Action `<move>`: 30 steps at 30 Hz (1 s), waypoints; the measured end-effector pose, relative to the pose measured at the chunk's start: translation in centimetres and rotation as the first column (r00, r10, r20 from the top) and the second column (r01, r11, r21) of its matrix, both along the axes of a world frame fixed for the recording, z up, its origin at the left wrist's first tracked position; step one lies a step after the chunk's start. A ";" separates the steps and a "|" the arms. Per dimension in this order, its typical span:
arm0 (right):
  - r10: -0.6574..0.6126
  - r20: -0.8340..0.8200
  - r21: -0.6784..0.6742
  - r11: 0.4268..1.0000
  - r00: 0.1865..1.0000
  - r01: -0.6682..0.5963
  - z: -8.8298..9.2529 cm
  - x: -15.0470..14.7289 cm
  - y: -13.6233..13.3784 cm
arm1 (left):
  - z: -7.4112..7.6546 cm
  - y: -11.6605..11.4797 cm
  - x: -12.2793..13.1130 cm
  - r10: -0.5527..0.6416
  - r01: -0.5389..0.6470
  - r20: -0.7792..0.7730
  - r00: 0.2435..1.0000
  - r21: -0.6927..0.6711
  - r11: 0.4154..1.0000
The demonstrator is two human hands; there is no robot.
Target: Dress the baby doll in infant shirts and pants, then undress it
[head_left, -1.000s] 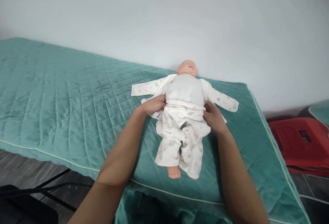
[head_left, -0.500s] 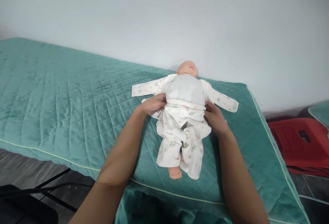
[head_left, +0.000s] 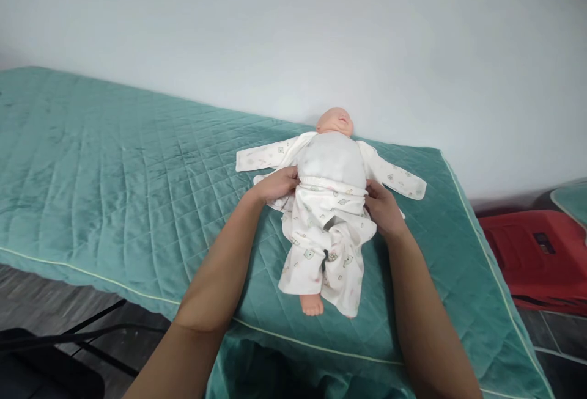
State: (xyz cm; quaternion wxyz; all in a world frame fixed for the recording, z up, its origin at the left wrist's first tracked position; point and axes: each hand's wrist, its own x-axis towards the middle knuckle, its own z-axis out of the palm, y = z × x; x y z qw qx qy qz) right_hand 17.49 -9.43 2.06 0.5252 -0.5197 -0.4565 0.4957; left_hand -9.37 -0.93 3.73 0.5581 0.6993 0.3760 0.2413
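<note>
A baby doll (head_left: 333,157) lies on its back on the green quilted cover, head toward the wall. It wears an open white printed shirt (head_left: 395,178), sleeves spread to both sides, and white printed pants (head_left: 316,234) pulled up to the waist. One bare foot sticks out of the left pant leg; the other is almost hidden. My left hand (head_left: 278,184) is closed at the left side of the waistband, fingertips partly hidden by the doll. On the opposite side, my right hand (head_left: 383,206) is closed on the waistband, its fingers curled in at the hip.
The green quilted cover (head_left: 137,191) spreads over the bed and hangs at its front edge. A white wall (head_left: 275,32) rises behind. To the right on the floor is a red plastic object (head_left: 536,258). A black chair-like item (head_left: 46,362) stands at the lower left.
The pants' hems have risen very slightly, so a little more of the feet shows. Both hands stay at the waistband, nearly still.
</note>
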 end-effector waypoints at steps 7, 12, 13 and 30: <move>-0.016 0.044 0.046 0.999 0.999 0.014 0.0 0.5 0.1 | -0.4 0.0 0.2 0.054 -0.046 0.061 0.997 -0.121 0.992; 0.066 0.080 -0.024 0.998 0.995 -0.064 0.5 1.0 -0.4 | 0.5 0.1 -0.3 -0.001 0.003 -0.039 0.999 0.054 0.999; 0.078 0.092 -0.024 0.997 0.993 -0.076 0.5 1.1 -0.4 | 0.7 0.0 -0.5 0.002 0.001 -0.047 0.999 0.066 0.998; -0.145 0.470 0.357 0.933 0.871 -0.038 0.7 0.7 -1.0 | 1.8 -0.8 -2.4 0.018 -0.011 0.124 0.992 -0.050 0.999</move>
